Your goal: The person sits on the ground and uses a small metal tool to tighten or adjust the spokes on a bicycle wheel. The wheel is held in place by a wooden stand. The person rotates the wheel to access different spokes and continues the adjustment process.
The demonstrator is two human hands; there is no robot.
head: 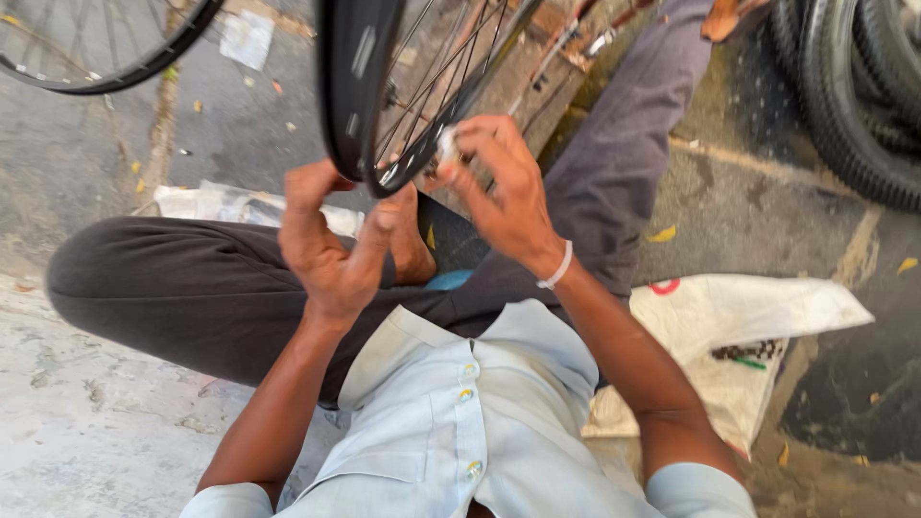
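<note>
Up front, the left hand props the black rim with thumb and fingertips, half-open, not clenched. Rightward, the right hand pinches something small and pale at the spokes; what it is, I cannot tell. With so light a prop, the upright rim could roll or tip, and fingers might catch between spokes.

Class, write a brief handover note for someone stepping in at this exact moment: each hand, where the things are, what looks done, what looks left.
Left hand: open, fingers curled, touching the near edge of the black wheel rim, gripping nothing.
Right hand: pinching a small whitish piece against the spokes near the rim.
Wheel stands upright in front of the crossed legs; white sack lies on the ground to the right.
Done: cannot tell from the picture.
Left: whatever goes on at the spokes looks unfinished; the right hand is on it.
</note>
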